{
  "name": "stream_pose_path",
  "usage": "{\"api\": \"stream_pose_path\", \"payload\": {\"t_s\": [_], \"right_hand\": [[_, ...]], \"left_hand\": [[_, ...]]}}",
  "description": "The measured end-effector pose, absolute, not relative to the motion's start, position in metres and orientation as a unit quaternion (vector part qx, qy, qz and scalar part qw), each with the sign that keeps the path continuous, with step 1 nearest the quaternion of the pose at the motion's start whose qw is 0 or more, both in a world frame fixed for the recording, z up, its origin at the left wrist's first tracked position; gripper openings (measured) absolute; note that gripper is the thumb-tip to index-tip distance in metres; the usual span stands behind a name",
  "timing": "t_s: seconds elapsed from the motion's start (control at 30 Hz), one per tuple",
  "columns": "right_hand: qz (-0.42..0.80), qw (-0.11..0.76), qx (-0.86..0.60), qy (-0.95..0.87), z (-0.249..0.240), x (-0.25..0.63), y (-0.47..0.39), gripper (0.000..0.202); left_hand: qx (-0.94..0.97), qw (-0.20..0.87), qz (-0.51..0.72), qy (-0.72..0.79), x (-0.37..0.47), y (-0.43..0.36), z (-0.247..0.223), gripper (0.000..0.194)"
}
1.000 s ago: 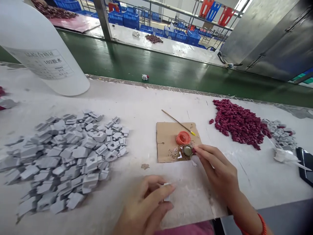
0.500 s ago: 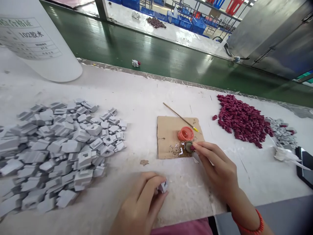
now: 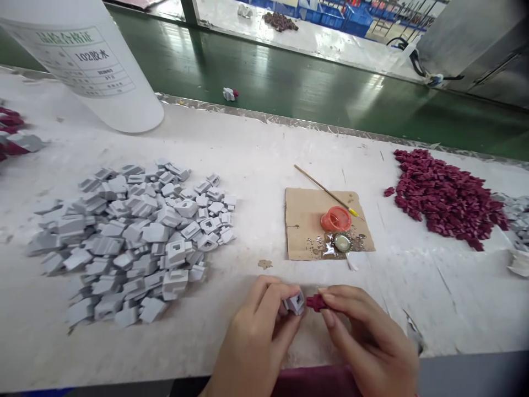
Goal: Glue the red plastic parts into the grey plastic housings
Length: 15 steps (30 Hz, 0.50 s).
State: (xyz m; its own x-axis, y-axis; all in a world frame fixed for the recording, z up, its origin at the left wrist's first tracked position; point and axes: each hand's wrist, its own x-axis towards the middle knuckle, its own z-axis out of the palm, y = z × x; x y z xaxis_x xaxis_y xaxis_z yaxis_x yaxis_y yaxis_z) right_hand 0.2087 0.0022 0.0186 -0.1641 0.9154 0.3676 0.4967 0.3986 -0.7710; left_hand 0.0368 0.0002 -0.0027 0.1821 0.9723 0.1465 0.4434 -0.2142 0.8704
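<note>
One white tabletop (image 3: 248, 149) bears grey blocks (image 3: 155, 232); green belt (image 3: 289, 82), blue crates (image 3: 357, 19) beyond.

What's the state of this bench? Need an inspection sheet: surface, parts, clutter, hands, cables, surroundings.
Surface: white bench, stained and scratched.
Parts: grey pile to the left, maroon pile to the right; red cup and round metal cap on cardboard, with a glossy wet patch around the cap.
Clutter: yellow-tipped stick lying partly over the cardboard; white scrap at the right edge.
Hands: left hand pinches a grey piece; right hand pinches a maroon piece close beside it.
Cables: black cable by the metal cabinet.
Surroundings: large white bottle; green strip behind the bench; blue crates beyond.
</note>
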Motion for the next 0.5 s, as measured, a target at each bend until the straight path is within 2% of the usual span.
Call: {"api": "stream_pose_path", "payload": {"t_s": [0.27, 0.5], "right_hand": [[0.241, 0.407, -0.487, -0.734, 0.0166, 0.2018, 0.0072, 0.014], [0.234, 0.386, -0.446, -0.773, 0.0216, 0.2003, 0.0081, 0.022]], "left_hand": [[0.678, 0.356, 0.382, 0.517, 0.0378, -0.0017, -0.0031, 0.025], [0.675, 0.366, 0.382, 0.515, 0.0366, -0.0014, -0.0001, 0.025]]}}
